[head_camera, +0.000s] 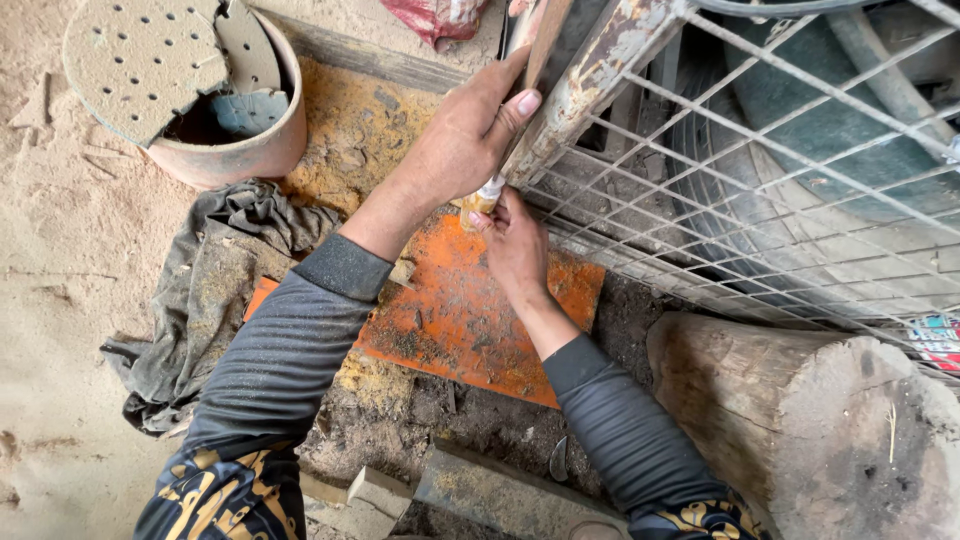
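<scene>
A small yellowish cylindrical object with a pale top (483, 197) is held between both hands, just above the far edge of a rust-orange flat metal plate (470, 320) lying on the ground. Its make cannot be told; most of it is covered by fingers. It sits at the foot of a slanting rusted metal bar with flaking pale paint (590, 85).

The right hand (515, 250) is closed on the lower part of the object, fingertips pinched around it. The left hand (462, 140) is wrapped about the bar and a thin wooden strip (540, 40) beside it, thumb laid along the bar, heel of the hand touching the top of the object. Both arms wear dark grey long sleeves.

The bar forms the near-left edge of a grey welded wire mesh panel (760, 170), through which a dark rubber tyre (800, 120) is seen. The orange plate is dusted with sawdust and rests on dark soil. At its left edge lies a crumpled grey cloth (200, 290). Beyond that, at the far left, stands a terracotta-coloured round pot (250, 150) with a perforated sandy disc (140, 60) across its mouth. A weathered grey log end (820, 420) lies at the near right. The ground on the left is pale sawdust.
</scene>
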